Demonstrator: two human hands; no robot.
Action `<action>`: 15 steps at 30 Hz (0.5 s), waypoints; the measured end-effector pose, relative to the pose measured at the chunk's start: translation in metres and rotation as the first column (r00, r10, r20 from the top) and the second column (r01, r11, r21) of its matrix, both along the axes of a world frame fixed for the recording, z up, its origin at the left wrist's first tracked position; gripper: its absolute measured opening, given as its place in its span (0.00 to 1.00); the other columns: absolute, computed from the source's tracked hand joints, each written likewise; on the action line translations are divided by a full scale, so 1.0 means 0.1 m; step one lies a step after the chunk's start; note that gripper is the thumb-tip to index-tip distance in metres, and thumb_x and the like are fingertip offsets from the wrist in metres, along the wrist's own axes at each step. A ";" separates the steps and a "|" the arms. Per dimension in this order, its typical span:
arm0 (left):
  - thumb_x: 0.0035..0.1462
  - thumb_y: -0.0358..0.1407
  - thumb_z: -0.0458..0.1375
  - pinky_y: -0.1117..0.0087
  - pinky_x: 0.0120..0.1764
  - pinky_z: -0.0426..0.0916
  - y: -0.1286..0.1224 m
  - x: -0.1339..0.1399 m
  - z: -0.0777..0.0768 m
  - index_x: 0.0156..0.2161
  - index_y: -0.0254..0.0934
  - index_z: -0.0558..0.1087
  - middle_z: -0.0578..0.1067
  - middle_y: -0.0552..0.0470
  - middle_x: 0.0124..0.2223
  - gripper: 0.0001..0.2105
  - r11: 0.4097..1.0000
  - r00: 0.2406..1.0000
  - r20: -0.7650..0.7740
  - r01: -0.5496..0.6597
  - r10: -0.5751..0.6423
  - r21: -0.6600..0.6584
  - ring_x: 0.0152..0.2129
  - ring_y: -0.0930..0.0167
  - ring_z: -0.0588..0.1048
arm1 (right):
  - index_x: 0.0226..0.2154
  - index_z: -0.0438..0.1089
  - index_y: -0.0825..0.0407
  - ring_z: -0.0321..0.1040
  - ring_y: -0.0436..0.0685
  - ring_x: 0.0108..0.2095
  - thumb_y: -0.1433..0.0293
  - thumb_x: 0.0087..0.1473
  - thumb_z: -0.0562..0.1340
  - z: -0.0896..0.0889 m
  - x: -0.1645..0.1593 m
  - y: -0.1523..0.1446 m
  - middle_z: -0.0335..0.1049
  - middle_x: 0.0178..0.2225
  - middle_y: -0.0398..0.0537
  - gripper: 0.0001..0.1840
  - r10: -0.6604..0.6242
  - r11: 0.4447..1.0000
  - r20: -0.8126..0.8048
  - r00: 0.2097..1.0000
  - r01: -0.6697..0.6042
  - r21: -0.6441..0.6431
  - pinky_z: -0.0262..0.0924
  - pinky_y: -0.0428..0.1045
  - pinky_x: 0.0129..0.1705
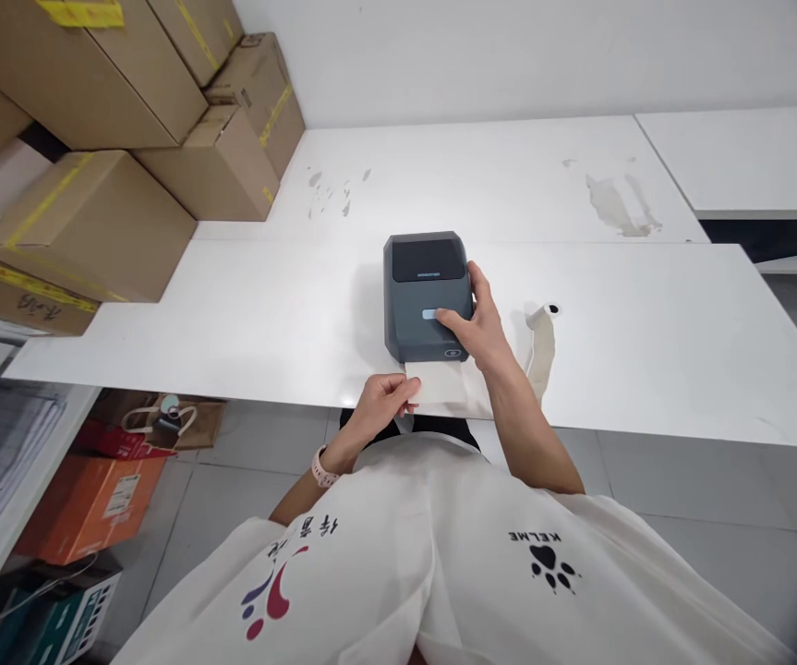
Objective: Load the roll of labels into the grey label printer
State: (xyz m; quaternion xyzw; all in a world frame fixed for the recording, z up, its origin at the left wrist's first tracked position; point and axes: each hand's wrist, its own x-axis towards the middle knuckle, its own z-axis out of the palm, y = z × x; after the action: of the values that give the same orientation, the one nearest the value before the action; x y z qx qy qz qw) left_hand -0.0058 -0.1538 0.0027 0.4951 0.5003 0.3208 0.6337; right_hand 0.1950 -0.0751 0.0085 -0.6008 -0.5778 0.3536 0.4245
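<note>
A dark grey label printer [412, 296] stands on the white table close to its front edge. Pale label paper [440, 383] comes out of its front slot and reaches toward the edge. My left hand [388, 402] pinches the left side of this paper between thumb and fingers. Around the printer's right side wraps my right hand [482, 328], its thumb on the top near the light strip and its fingers along the far right side. To the right lies a small paper roll [542, 316], partly unwound, its strip running toward the table's front edge.
Cardboard boxes [93, 226] with yellow tape are stacked at the table's left end. A white wall [543, 60] runs behind the white table [647, 342]. Below left, an orange box [86, 508] and a paper bag [197, 425] are on the floor beside a shelf.
</note>
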 end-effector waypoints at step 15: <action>0.66 0.56 0.45 0.56 0.71 0.50 0.24 0.07 -0.09 0.69 0.47 0.58 0.55 0.52 0.74 0.30 0.898 0.942 -0.050 -0.298 0.331 0.323 0.72 0.63 0.51 | 0.69 0.52 0.38 0.41 0.61 0.73 0.43 0.62 0.53 0.04 0.11 -0.34 0.46 0.73 0.41 0.38 0.023 1.000 -0.201 0.979 -0.023 0.003 0.43 0.62 0.73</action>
State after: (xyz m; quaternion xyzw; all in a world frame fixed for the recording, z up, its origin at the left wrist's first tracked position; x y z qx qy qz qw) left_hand 0.0013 -0.1295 -0.0060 0.5172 0.5491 0.4676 0.4608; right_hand 0.2063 -0.1089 0.0127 -0.5553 -0.5389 0.4171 0.4768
